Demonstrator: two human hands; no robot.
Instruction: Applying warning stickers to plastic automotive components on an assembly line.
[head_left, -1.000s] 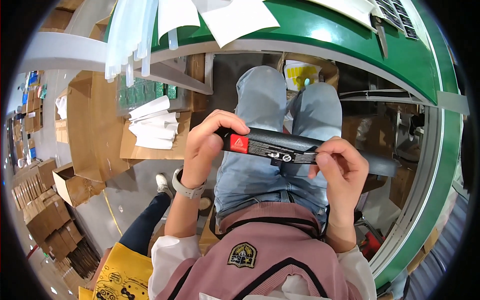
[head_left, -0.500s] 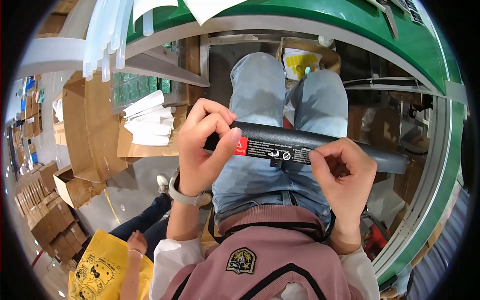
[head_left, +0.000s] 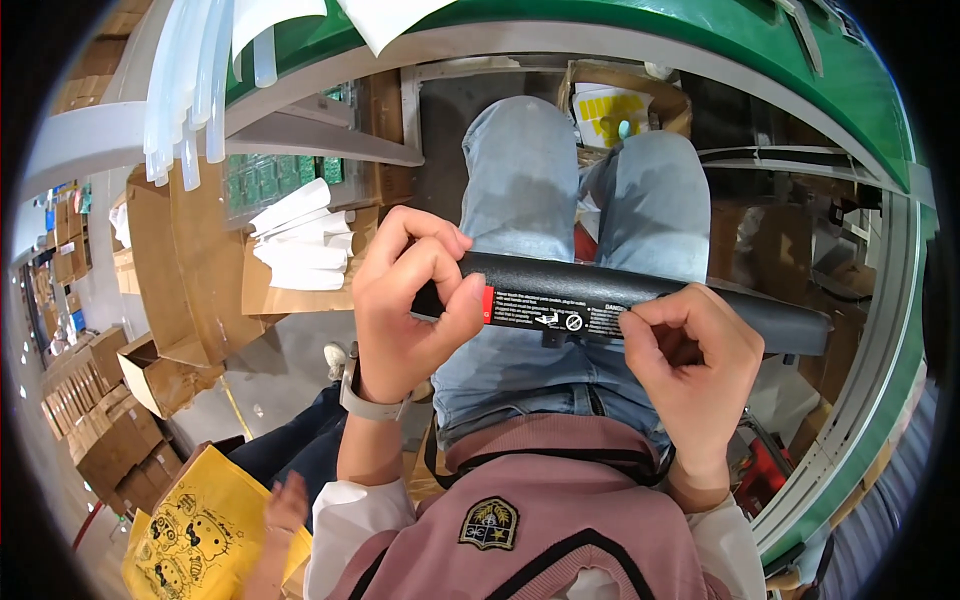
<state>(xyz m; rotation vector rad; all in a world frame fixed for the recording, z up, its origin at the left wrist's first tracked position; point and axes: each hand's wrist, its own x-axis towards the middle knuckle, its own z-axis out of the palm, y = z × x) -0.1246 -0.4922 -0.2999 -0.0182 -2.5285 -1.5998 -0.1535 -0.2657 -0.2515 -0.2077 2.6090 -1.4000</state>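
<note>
A long black plastic casing (head_left: 560,278) lies crosswise above my lap, its smooth right end (head_left: 795,325) reaching past my right hand. A warning label (head_left: 540,315) in black, white and red sits along its near face. My left hand (head_left: 420,275) is curled round the casing's left end, with the thumb pressed on the red part of the label. At the label's right end, the thumb and forefinger of my right hand (head_left: 695,350) are pinched together against the casing. Their tips hide that end of the label, and the casing's far left end is hidden by my left hand.
A green-topped bench (head_left: 640,18) curves round ahead and to the right, with translucent tubes (head_left: 190,90) hanging over its left edge. White paper pieces (head_left: 300,240) lie on cardboard at left. A person in a yellow apron (head_left: 205,530) is close at lower left.
My left thumb covers more of the label's red part. The casing and both hands sit slightly lower in view, as the view itself has shifted. The other person's hand has moved.
</note>
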